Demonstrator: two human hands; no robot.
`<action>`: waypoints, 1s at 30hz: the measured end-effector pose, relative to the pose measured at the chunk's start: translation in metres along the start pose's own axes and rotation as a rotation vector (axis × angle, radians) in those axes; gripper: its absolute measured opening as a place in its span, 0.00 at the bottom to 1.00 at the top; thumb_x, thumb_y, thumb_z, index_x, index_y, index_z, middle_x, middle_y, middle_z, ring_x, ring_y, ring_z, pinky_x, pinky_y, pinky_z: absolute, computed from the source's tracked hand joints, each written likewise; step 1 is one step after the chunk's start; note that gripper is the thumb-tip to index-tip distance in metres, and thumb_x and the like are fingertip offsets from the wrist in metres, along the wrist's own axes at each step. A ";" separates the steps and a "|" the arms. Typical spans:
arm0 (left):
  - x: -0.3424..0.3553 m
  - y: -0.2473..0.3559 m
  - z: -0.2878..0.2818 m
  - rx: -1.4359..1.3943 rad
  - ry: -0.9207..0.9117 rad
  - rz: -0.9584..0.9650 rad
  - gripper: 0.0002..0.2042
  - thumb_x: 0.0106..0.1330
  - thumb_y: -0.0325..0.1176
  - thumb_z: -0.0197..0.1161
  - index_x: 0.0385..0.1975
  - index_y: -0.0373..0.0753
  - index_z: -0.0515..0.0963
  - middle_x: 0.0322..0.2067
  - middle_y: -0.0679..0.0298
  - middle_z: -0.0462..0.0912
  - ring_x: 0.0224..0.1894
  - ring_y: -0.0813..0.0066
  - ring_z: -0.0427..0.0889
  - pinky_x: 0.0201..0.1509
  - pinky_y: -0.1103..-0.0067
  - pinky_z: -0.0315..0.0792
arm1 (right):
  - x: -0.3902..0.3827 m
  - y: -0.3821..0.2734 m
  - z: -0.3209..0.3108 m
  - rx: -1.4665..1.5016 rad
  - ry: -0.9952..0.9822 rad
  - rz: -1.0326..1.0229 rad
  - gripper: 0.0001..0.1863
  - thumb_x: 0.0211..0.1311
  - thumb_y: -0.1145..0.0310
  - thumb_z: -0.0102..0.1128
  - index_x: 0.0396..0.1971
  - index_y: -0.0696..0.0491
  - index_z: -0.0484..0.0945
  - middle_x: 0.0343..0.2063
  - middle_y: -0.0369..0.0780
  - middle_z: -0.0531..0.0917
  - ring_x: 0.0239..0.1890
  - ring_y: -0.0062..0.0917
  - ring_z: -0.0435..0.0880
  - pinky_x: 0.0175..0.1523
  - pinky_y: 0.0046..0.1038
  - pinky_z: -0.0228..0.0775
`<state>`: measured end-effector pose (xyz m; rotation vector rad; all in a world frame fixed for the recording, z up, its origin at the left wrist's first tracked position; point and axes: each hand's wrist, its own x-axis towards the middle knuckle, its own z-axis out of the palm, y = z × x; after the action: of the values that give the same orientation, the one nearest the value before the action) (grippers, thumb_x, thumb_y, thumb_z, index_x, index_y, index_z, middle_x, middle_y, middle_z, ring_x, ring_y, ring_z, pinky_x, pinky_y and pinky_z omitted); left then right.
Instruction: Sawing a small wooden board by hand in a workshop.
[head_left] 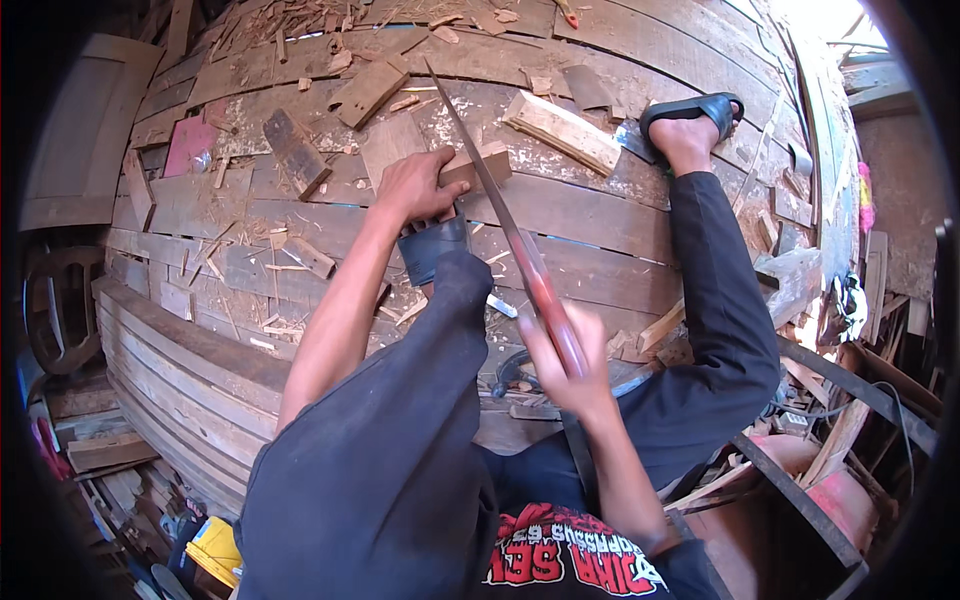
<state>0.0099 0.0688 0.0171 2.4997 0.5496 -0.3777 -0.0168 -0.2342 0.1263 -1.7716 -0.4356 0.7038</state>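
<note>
My right hand (570,355) is closed around the reddish handle of a handsaw (487,180), seen nearly edge-on, so its teeth do not show. The long dark blade slants up and left across a small brown wood block (492,167); whether it cuts into the wood is hidden. My left hand (412,188) presses on the block's left part, thumb and fingers around it. Just below that hand is my left foot in a dark sandal (432,248). The right hand and handle are smeared by motion.
Wood offcuts, including a pale beam piece (562,132) and a brown board (368,92), lie with shavings on the plank floor (590,225). My right foot wears a black sandal (695,112). Stacked planks (190,370) stand at the left, a yellow container (213,550) at the lower left.
</note>
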 end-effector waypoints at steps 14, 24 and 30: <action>0.007 0.007 0.015 0.095 0.083 0.145 0.24 0.60 0.50 0.72 0.52 0.42 0.81 0.45 0.52 0.88 0.52 0.48 0.85 0.53 0.58 0.76 | -0.012 0.018 0.006 -0.077 0.069 -0.070 0.12 0.66 0.72 0.64 0.23 0.58 0.73 0.15 0.33 0.70 0.21 0.14 0.67 0.26 0.26 0.60; 0.012 0.032 0.028 0.046 0.225 0.228 0.24 0.61 0.49 0.72 0.52 0.43 0.81 0.42 0.51 0.88 0.50 0.48 0.85 0.51 0.57 0.78 | -0.018 0.021 0.009 0.020 0.163 -0.001 0.16 0.68 0.73 0.67 0.22 0.52 0.69 0.17 0.26 0.69 0.21 0.09 0.65 0.26 0.20 0.56; 0.009 0.030 0.032 0.050 0.317 0.289 0.20 0.60 0.47 0.72 0.45 0.42 0.81 0.40 0.55 0.88 0.48 0.51 0.85 0.51 0.58 0.79 | -0.005 -0.002 -0.012 0.215 0.143 -0.036 0.09 0.66 0.70 0.68 0.33 0.57 0.77 0.23 0.30 0.77 0.24 0.10 0.72 0.30 0.17 0.62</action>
<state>0.0267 0.0303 0.0018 2.6542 0.2915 0.1192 -0.0127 -0.2453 0.1320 -1.5949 -0.2828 0.5720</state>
